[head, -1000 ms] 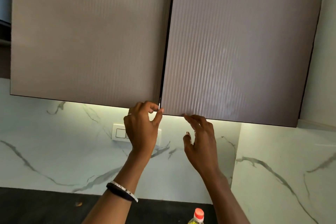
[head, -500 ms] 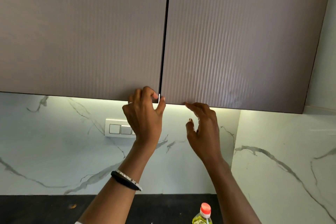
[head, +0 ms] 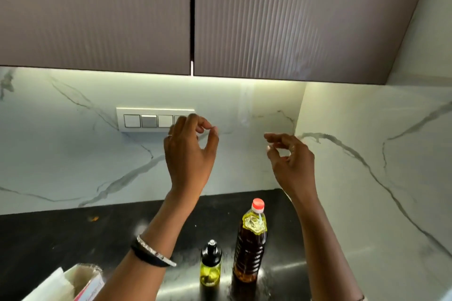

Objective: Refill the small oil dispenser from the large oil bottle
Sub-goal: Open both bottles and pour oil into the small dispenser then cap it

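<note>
The head view looks up a marble wall to two closed ribbed cabinet doors [head: 97, 14], with a switch panel [head: 146, 120] under their lit lower edge. Both hands hang in the air in front of the wall, well above the dark surface [head: 61, 239]. The left hand [head: 189, 154] has its fingers loosely curled toward the thumb and holds nothing. The right hand [head: 291, 161] is likewise relaxed, half curled and empty. Below and between the forearms, the large oil bottle [head: 249, 242] stands upright with its red cap on, filled with dark oil to the shoulder. The small oil dispenser [head: 210, 264] stands just beside it on its left, black top on, with a little yellow-green oil at the bottom. An opened box [head: 80, 281] sits at the lower left edge. Nothing is uncapped yet, so the refill looks not yet begun. The likely trouble is the pour: a heavy, nearly full bottle tipped over a narrow neck may gush and overshoot, and the light dispenser could topple if unsteadied. Standing so close, either one could be knocked when the other is reached for.
</note>
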